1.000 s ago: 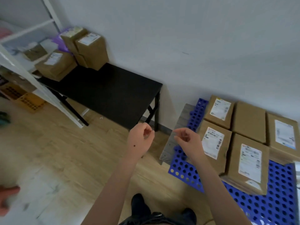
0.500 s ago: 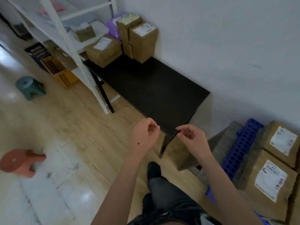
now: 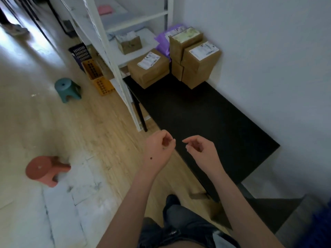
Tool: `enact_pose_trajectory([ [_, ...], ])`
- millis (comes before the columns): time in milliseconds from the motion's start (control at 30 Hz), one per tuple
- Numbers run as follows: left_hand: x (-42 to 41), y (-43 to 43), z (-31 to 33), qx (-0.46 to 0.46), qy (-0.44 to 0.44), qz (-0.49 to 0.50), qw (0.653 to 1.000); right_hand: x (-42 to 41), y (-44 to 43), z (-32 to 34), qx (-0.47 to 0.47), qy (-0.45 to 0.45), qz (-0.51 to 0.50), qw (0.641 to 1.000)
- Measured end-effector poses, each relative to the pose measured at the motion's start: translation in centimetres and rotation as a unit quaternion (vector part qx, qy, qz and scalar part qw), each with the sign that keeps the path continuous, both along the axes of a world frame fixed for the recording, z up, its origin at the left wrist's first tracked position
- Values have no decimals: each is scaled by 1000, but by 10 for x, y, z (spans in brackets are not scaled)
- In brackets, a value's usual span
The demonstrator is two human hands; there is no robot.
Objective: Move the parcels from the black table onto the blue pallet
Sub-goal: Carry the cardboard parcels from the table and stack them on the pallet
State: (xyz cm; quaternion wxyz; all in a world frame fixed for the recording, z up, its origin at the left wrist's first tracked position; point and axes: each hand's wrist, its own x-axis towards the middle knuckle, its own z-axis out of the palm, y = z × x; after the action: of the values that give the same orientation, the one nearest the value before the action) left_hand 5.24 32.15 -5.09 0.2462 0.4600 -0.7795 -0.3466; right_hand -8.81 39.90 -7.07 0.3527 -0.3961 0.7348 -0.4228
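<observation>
- left hand (image 3: 157, 147): in the air over the floor, just off the near-left edge of the black table (image 3: 206, 119). Fingers loosely curled toward the palm, thumb close to the index tip, nothing in it.
- right hand (image 3: 202, 149): over the table's near end, close to the left hand but not touching it. Fingers loosely bent, index reaching toward the left hand, nothing held.
- The parcels all sit at the table's far end, well apart from both hands.
- flat parcel (image 3: 148, 70): far-left corner, white label on top. It may be two stacked; the seam is too soft to tell.
- tall parcel (image 3: 198, 67): by the wall, label on top. The rear parcel (image 3: 182, 45) is right behind it and touching it, with a pale label on top. A lower brown face shows between them; cannot tell whether it is a separate box.
- Label text is unreadable.
- purple bag (image 3: 163, 42): behind the parcels and mostly hidden. Cannot tell whether it lies on the table or the shelf.
- blue pallet (image 3: 324, 230): only a blurred blue sliver at the bottom-right edge, cut off by the frame. Its load is out of view.
- white rack (image 3: 114, 68): left of the table, its post covering part of the table's left side. A small box (image 3: 129, 43) sits on its shelf.
- orange crate (image 3: 97, 77) and dark crate (image 3: 80, 53): under the rack, partly hidden.
- green stool (image 3: 67, 89) and red stool (image 3: 44, 170): on the floor to the left.
- Bottom edge: dark trousers and one shoe (image 3: 172, 199), blurred.
</observation>
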Motion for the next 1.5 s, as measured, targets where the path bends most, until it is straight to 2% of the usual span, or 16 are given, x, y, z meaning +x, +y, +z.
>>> enact_pose_trajectory([
  [233, 0, -54, -3, 9, 5, 31, 999, -3, -70, 8, -2, -16, 48, 999],
  [433, 2, -119, -6, 11, 15, 31, 999, -2, -128, 11, -8, -11, 36, 999],
  [600, 13, -190, -1, 2, 9, -6, 1000, 10, -189, 16, -4, -7, -13, 1000],
  [733, 34, -258, 10, 2, -9, -18, 1000, 30, -243, 23, -9, -38, -58, 998],
  [867, 51, -319, 19, 7, 10, -25, 1000, 50, -291, 27, -12, -31, -76, 997],
  [1100, 42, -391, 2, 34, 16, -32, 999, 59, -343, 15, 13, -33, -169, 985],
  [1233, 21, -422, -9, 52, 0, -42, 998, 53, -369, 10, 21, -62, -206, 976],
  [1400, -13, -466, -23, 101, -50, -43, 993, 34, -404, -6, 92, -170, -202, 960],
  [1500, -27, -493, -25, 128, -68, -44, 988, 21, -430, -15, 82, -242, -227, 940],
])
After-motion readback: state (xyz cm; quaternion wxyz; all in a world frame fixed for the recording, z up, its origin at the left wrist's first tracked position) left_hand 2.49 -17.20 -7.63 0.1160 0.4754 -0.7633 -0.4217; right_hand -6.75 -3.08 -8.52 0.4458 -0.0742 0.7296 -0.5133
